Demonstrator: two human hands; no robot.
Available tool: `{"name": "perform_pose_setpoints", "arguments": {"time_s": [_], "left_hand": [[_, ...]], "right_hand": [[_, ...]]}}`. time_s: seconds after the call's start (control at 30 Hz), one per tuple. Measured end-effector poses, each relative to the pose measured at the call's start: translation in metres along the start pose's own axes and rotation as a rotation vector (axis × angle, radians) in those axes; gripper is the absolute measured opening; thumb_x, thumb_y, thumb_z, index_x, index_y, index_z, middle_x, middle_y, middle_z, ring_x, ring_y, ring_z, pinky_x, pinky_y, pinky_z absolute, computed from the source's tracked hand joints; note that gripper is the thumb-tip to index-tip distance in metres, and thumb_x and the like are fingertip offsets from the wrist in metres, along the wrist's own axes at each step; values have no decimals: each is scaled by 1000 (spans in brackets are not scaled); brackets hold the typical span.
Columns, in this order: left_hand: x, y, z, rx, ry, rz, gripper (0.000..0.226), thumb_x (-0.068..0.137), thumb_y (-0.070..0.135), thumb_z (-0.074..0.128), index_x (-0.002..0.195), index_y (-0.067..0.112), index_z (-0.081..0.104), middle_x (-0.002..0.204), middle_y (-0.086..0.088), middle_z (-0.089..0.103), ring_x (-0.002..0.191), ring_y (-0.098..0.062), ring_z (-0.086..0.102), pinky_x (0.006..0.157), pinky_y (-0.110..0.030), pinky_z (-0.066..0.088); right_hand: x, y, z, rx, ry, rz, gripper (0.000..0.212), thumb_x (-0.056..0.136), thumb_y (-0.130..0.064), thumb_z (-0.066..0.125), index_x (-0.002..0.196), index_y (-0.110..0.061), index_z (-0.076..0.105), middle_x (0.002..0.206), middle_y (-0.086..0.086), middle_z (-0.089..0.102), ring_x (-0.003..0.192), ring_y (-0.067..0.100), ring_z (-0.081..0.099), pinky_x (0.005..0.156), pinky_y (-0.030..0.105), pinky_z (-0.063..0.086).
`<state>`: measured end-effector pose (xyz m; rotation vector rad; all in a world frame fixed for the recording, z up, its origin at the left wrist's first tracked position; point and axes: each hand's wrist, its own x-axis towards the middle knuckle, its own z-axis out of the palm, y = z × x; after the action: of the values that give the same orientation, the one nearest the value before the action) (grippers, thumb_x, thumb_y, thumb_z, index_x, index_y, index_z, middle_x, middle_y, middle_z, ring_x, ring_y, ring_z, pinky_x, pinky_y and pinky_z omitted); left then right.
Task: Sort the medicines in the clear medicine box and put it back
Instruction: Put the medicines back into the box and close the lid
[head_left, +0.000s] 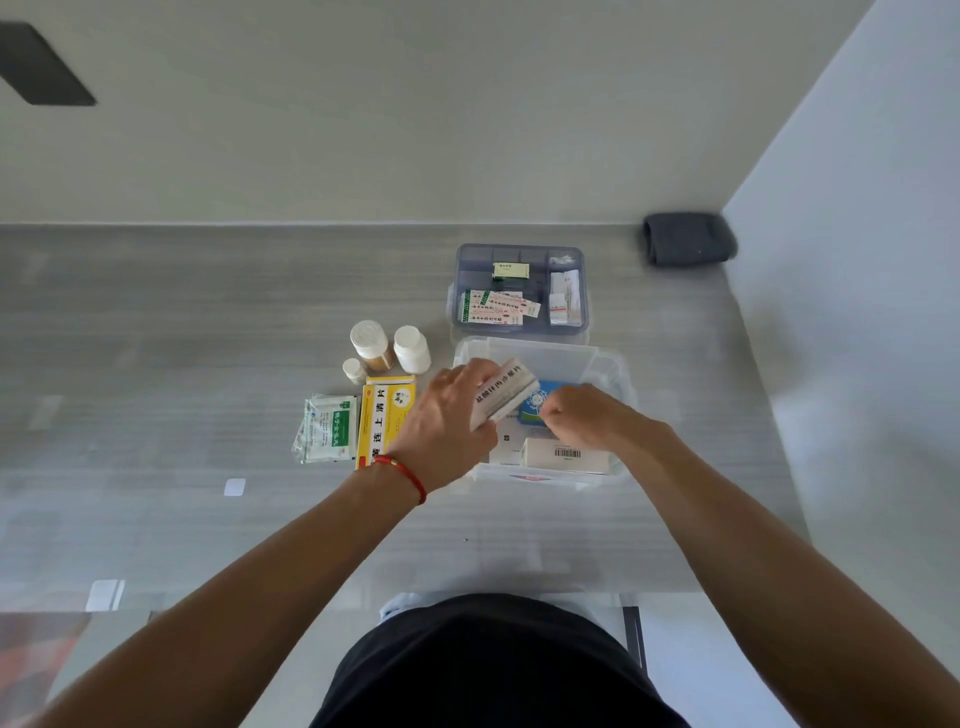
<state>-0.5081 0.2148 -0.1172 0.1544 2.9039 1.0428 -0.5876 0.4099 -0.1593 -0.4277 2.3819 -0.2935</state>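
Note:
The clear medicine box (608, 364) stands open on the grey table, with white cartons (566, 456) at its near end. My left hand (447, 421) grips a white medicine carton (503, 396) over the box's left edge. My right hand (582, 418) is inside the box, its fingers curled on a blue carton (543, 400). Left of the box lie a yellow carton (384, 415), a stack of white-green sachets (326, 428) and three white-capped bottles (387, 348).
Behind the box sits its grey compartment tray (584, 291) holding sachets and small packets. A dark rolled cloth (688, 240) lies in the back right corner by the wall. A white sticker (235, 487) sits on the table at the left.

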Motion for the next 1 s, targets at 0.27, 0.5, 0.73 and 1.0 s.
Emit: {"name": "perform_pose_setpoints", "arguments": {"time_s": [0.27,0.5,0.73,1.0], "left_hand": [[48,18,44,134,-439,-19,40,91,7,53,129,17,61,125,-12,59,114,-29,57,99,-37,50],[67,27,80,90,-682,-69,38,98,3,41,125,19,62,130,-3,62,118,-23,57,89,-24,39],[66,32,89,154,-730,-106,39,103,12,34,130,15,62,126,-7,64,113,-25,59,95,-34,45],[55,33,80,133,-643,-71,34,105,21,33,123,10,59,121,-13,64,100,-23,59,86,-32,48]], "right_hand": [[-29,41,-39,476,576,0,31,96,-5,47,102,-17,75,90,-4,75,78,8,74,83,38,63],[-51,50,-24,542,579,26,30,93,-8,47,97,-18,74,94,-3,77,81,5,74,85,40,61],[-52,51,-20,530,587,-2,30,93,-6,48,100,-14,76,93,-3,77,85,13,74,87,40,59],[-45,51,-21,443,577,-57,28,97,-7,49,105,-13,75,100,0,76,87,14,70,80,31,59]]}}
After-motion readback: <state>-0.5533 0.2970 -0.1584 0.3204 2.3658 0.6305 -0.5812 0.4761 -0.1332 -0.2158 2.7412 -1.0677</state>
